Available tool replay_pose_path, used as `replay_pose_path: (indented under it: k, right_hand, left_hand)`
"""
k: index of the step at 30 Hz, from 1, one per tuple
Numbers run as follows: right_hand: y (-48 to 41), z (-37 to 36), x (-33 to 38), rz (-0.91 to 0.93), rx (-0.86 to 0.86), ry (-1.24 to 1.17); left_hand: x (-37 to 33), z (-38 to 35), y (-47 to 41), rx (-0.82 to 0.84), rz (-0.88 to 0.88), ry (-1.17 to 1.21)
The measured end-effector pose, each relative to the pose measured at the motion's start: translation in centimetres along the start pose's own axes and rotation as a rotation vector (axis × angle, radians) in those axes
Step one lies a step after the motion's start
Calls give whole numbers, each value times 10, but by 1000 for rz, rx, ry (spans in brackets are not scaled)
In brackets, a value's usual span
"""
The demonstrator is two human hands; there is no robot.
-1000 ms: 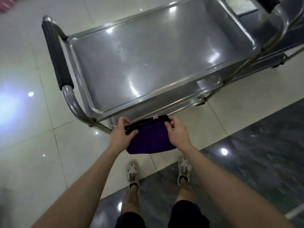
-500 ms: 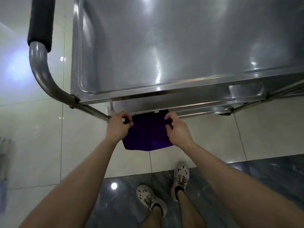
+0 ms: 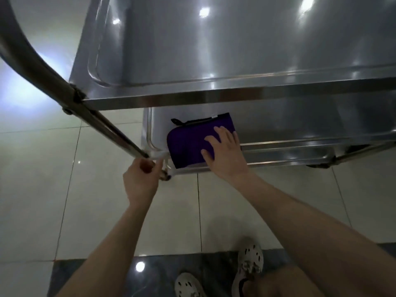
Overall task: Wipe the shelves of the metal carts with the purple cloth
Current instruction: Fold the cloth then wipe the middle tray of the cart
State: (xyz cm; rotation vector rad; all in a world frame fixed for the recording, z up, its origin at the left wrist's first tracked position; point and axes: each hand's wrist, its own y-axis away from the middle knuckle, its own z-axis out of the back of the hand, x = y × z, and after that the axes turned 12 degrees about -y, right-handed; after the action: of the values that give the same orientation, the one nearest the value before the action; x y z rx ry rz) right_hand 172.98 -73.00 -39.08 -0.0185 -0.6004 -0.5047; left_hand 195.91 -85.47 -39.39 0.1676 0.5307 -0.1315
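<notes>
Held in both hands a moment before, the purple cloth [image 3: 188, 144] lay folded in the 7 o'clock corner of the lower shelf [image 3: 289, 125] under the flat, straight-fingered right hand [image 3: 225, 156], while the left hand [image 3: 140, 180], at the cloth's 8 o'clock, gripped the frame tube [image 3: 102, 123], so wiping seemed ready to begin.

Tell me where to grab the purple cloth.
Probably the purple cloth's near edge, from the front: it lies flat, lapping the lower shelf's front rim, under the top shelf. The right hand presses its right half; the left hand grips the cart leg.
</notes>
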Motion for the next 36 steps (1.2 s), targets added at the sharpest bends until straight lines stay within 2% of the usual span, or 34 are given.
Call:
replay_pose_path:
  k: [3,7,9,14,17,22,31,36]
  right_hand:
    - [-18,-26,4,43,-84,64]
    - [-33,-67,-7,-9,-92,160]
    - [-36,-83,-14,15,-194,179]
    - [-50,-82,-29,99,-310,235]
    - [-48,-75,-31,118,-281,261]
    - [-52,-78,-16,59,-171,221]
    - [-95,-107,28,-26,-145,249]
    - [-90,-96,16,-48,-107,209]
  left_hand:
    - [34,-8,-17,-196,106,127]
    - [27,-13,-75,-139,-163,440]
    - [19,-23,-99,-128,-203,583]
    - [15,-52,-125,-298,-226,768]
    - [17,-52,-125,-284,-268,797]
    - [23,-41,-110,-269,-227,776]
    - [41,-32,-131,-409,-249,740]
    - [40,-33,-136,-420,-258,751]
